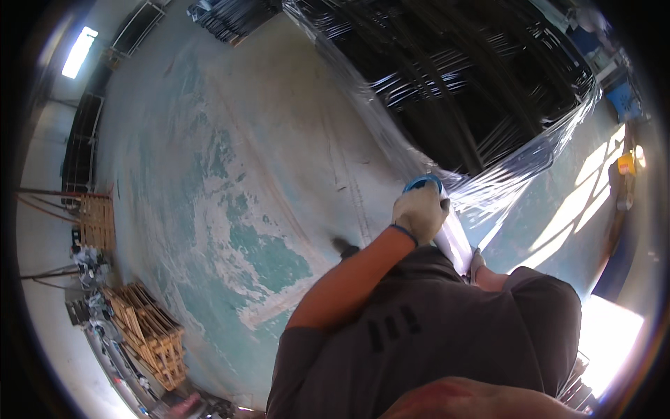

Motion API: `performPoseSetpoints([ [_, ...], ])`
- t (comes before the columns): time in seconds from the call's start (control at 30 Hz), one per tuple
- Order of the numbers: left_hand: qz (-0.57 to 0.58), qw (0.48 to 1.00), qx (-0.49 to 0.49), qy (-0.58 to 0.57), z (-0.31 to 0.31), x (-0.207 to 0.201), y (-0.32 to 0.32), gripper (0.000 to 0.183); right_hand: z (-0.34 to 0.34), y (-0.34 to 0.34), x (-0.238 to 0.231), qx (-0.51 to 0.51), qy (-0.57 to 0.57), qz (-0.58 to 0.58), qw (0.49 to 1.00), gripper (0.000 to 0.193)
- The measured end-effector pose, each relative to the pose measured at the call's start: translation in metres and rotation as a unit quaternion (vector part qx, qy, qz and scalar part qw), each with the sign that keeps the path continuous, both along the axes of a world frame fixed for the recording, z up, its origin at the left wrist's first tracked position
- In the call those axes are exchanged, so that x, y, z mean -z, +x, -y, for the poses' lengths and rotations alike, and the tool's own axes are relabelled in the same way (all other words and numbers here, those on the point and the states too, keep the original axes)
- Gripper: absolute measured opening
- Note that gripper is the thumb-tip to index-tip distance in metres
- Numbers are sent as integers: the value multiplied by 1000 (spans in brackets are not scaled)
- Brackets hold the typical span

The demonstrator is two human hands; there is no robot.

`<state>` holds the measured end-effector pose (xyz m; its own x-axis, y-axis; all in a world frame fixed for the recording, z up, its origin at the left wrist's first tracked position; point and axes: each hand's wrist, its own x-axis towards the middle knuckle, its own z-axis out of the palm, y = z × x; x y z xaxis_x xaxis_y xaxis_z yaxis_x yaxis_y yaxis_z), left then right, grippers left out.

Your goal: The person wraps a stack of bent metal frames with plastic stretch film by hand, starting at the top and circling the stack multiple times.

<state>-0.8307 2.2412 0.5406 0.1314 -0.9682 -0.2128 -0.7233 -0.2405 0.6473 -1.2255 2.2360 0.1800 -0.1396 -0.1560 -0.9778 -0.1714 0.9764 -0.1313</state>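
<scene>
A roll of clear stretch film slants in front of my body. My left hand, in a pale work glove, is closed round its upper end, beside a blue ring. At the lower end of the roll my right hand, also gloved, grips it; its fingers are mostly hidden. A sheet of film runs from the roll to the corner of a large stack of black items. Shiny film covers the sides of that stack.
Worn green and grey floor stretches to the left. Wooden pallets and a wooden crate-like frame stand along the left wall. Another dark stack is at the far side. A blue container and a yellow object are at right.
</scene>
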Motion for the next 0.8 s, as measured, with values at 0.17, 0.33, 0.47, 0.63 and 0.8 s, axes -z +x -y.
performPoseSetpoints([
  [0.17, 40, 996, 80, -29, -24, -18, 113, 38, -64, 114, 0, 78, -14, 6, 997, 82],
  [0.33, 100, 979, 175, -28, -16, -40, 200, 39, -117, 235, -17, 122, -19, -5, 992, 83],
  [0.47, 72, 977, 199, -11, 12, -5, 278, 36, -136, 314, -24, 167, -14, -13, 986, 84],
  [0.63, -8, 969, 248, -13, 64, 10, 383, 34, -131, 428, -1, 229, -10, -19, 973, 86],
  [0.8, 29, 947, 318, -40, 123, 1, 476, 38, -100, 541, 2, 280, 3, -23, 960, 87],
])
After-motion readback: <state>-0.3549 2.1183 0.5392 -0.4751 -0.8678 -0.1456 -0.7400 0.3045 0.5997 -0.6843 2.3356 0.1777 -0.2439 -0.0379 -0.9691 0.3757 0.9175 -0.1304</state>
